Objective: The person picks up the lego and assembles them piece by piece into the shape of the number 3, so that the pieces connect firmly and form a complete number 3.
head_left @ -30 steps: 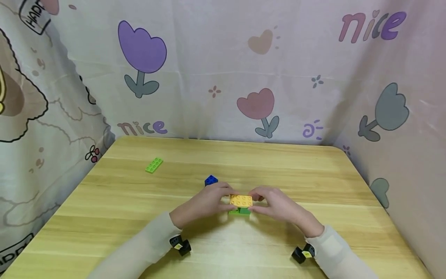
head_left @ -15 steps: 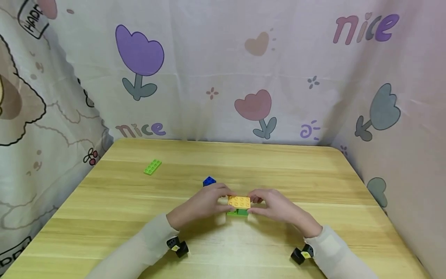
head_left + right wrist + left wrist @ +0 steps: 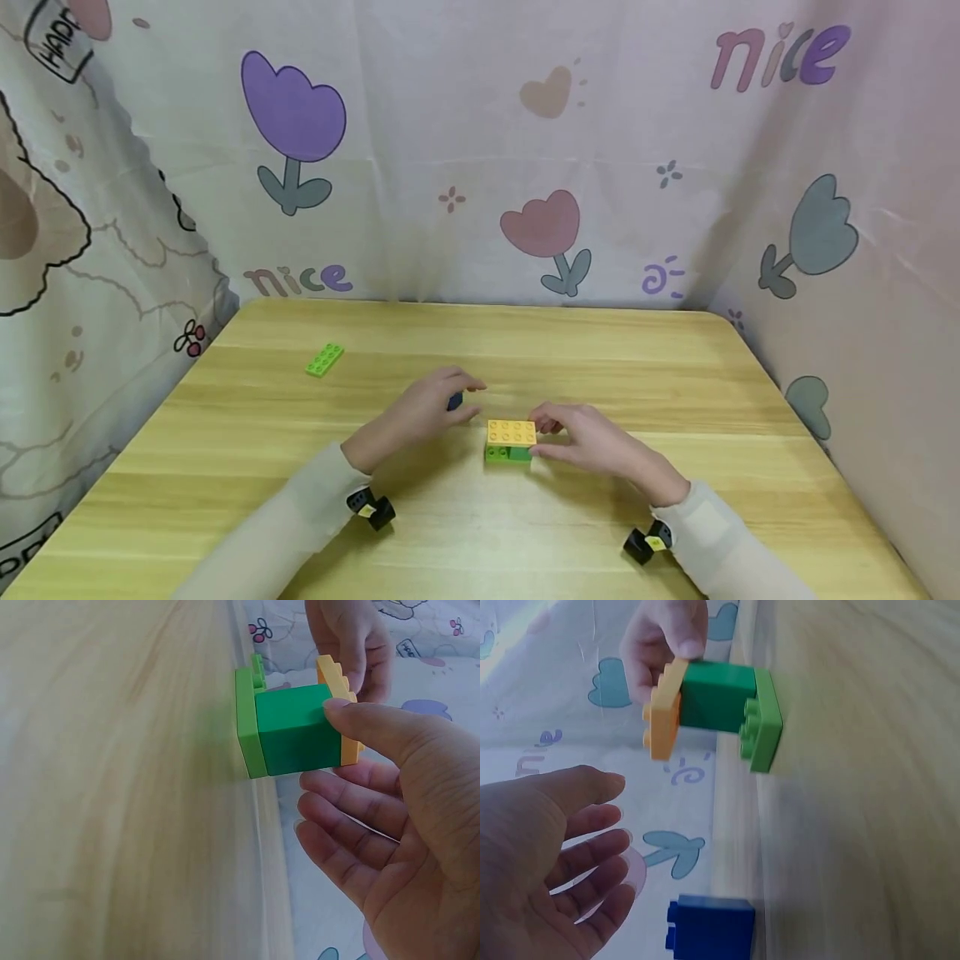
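Right grip [image 3: 592,437]: I see it pinching the brick stack [image 3: 511,442] mid-counter [image 3: 675,375].
Left grip [image 3: 427,408]: fingers relaxed, wide, over blue brick [image 3: 711,928].
Writing: "nice" on curtain [image 3: 780,55].

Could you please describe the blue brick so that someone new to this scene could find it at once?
Start at the wooden table and find the stacked bricks near its middle. Just left of and behind them, the left hand reaches over a small blue brick. It is the only blue piece; the others are green or yellow.
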`<state>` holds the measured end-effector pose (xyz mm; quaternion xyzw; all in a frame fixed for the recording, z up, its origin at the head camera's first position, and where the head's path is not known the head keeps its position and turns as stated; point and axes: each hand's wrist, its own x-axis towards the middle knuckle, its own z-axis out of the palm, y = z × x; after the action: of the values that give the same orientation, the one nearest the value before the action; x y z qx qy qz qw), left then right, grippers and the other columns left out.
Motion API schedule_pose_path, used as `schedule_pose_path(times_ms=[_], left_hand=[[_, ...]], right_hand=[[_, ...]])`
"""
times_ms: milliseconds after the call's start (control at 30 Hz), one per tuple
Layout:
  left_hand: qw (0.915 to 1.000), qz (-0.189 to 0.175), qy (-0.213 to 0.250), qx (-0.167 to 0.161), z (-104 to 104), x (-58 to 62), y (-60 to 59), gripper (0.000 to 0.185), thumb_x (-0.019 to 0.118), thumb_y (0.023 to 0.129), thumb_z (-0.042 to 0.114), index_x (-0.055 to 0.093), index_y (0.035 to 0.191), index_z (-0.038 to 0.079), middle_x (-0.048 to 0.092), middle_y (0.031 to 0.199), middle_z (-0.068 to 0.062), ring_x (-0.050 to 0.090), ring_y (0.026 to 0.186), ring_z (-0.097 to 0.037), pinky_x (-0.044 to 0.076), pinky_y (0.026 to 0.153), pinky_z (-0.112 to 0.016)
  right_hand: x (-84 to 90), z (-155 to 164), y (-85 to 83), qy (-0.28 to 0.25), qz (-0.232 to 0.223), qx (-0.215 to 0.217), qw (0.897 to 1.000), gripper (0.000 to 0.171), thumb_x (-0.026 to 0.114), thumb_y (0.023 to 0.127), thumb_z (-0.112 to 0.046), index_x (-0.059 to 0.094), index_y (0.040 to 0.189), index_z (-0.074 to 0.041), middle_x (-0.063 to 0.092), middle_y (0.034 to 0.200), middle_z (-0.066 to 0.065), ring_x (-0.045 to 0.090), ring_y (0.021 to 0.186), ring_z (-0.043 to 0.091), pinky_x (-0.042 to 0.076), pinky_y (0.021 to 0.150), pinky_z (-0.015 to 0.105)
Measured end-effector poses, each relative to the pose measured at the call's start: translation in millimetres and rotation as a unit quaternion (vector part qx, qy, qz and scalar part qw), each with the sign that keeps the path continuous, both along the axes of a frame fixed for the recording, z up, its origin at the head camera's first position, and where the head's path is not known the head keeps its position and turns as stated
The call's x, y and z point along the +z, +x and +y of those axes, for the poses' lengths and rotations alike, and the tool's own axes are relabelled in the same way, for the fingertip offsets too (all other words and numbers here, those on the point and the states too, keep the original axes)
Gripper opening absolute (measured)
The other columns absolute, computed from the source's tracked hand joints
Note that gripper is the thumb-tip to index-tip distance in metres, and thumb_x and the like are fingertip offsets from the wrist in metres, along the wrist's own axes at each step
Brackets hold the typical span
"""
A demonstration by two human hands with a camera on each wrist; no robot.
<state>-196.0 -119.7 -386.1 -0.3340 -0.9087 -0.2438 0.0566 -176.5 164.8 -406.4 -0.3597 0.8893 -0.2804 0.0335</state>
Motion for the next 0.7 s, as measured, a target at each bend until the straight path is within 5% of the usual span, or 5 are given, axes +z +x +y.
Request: schedule_pose_path(times_ms=[333, 700], left_hand=[[0.9981, -0.038, -0.027, 0.039, -11, -7.2, -16.7, 0.041, 0.075, 0.089, 0.026, 0.064, 0.126, 0.014, 0.055, 0.127, -0.010, 0.048, 0.121, -0.030, 0.047, 0.097, -0.046], [0.9946, -0.042, -0.060, 0.073, -21, -18.8, -29.0, 0.050, 0.075, 0.088, 0.034, 0.061, 0.131, 0.013, 0.054, 0.129, -0.011, 0.048, 0.122, -0.030, 0.044, 0.100, -0.047]], right_hand=[[0.4, 0, -1.3, 0.002, 0.013, 0.002, 1.000, 0.040, 0.070, 0.090, -0.038, 0.062, 0.119, -0.012, 0.067, 0.101, -0.005, 0.063, 0.092, 0.011, 0.053, 0.082, 0.033], [1.0, 1, -0.9, 0.007, 0.004, -0.003, 1.000, 0.039, 0.071, 0.090, -0.038, 0.062, 0.120, -0.014, 0.066, 0.102, -0.009, 0.062, 0.093, 0.008, 0.052, 0.084, 0.031]])
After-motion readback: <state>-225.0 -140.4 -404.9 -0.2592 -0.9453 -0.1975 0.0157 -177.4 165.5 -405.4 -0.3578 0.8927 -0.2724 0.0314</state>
